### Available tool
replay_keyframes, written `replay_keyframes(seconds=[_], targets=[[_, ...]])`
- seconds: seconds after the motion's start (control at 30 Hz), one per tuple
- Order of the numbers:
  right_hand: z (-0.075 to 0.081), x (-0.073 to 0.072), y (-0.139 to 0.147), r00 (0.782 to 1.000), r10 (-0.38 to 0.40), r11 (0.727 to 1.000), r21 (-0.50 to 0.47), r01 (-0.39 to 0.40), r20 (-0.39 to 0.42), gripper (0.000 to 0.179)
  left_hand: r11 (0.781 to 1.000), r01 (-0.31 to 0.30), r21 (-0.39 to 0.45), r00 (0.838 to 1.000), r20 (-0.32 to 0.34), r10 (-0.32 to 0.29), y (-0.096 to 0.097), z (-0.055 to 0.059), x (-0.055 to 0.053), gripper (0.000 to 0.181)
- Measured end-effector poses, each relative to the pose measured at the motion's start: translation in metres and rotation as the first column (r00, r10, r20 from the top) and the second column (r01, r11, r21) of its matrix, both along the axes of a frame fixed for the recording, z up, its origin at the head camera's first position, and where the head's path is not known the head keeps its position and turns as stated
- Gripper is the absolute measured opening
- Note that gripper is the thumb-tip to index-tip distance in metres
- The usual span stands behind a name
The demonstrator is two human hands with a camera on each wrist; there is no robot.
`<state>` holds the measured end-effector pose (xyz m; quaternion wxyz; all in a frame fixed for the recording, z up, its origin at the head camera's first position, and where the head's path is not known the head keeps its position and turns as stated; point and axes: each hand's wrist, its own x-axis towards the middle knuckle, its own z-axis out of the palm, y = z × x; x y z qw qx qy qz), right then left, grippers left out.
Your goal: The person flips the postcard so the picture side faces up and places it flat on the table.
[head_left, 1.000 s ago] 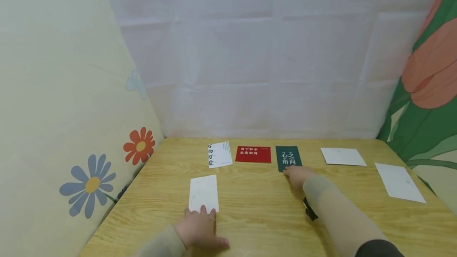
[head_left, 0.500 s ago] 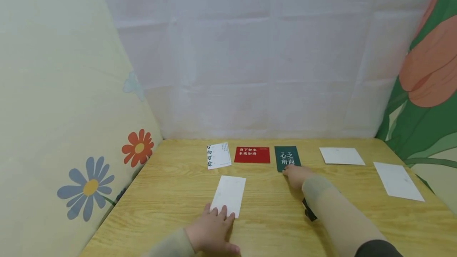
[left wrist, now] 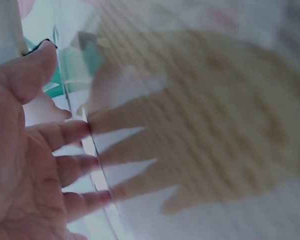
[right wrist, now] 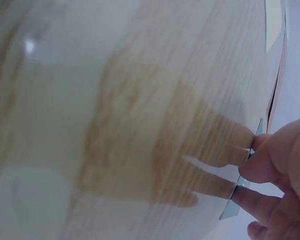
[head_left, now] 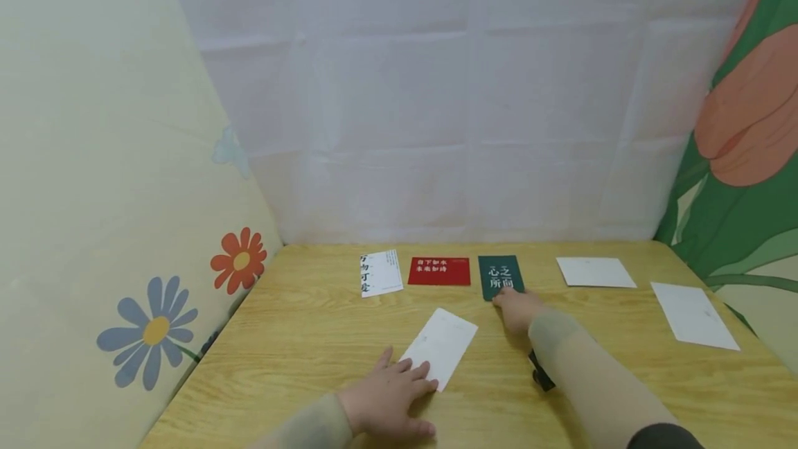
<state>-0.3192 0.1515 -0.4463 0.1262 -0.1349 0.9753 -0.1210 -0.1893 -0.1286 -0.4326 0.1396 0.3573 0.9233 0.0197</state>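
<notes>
Spread fingers of my left hand [head_left: 389,397] rest on the near end of a white card [head_left: 447,341], which lies slanted on the wooden table. In the left wrist view the left hand [left wrist: 30,170] has its fingertips at the edge of that card, with a reflection in the glossy tabletop. Farther off, my right hand [head_left: 520,309] touches the near edge of a dark green card [head_left: 497,270] printed with white characters. The right wrist view shows the right hand [right wrist: 280,175] with its fingertips along the thin edge of the green card [right wrist: 231,210].
Left of the green card lie a red card [head_left: 439,271] and a white card with black characters [head_left: 382,274]. Two plain white cards [head_left: 596,272] are at the right. A white cloth backdrop [head_left: 386,123] closes the table's far side, with flower-patterned panels [head_left: 156,331] either side.
My left hand has slid its white card to the right across the table, and the card has turned clockwise. The right hand stays at the green card.
</notes>
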Motion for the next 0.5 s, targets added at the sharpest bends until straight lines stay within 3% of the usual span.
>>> replay_keyframes(seconds=[0.23,0.5], targets=[[-0.008,-0.005,0.004,0.997,0.039,0.999,-0.009,-0.040,-0.072,0.046,0.995,0.023,0.097,0.996,0.080,-0.031,-0.002,-0.004,-0.014,0.054],[-0.011,-0.004,0.005,0.996,-0.003,0.996,-0.094,-0.006,-0.091,0.039,0.986,0.014,0.168,0.988,0.152,-0.040,-0.003,-0.004,-0.025,0.040]])
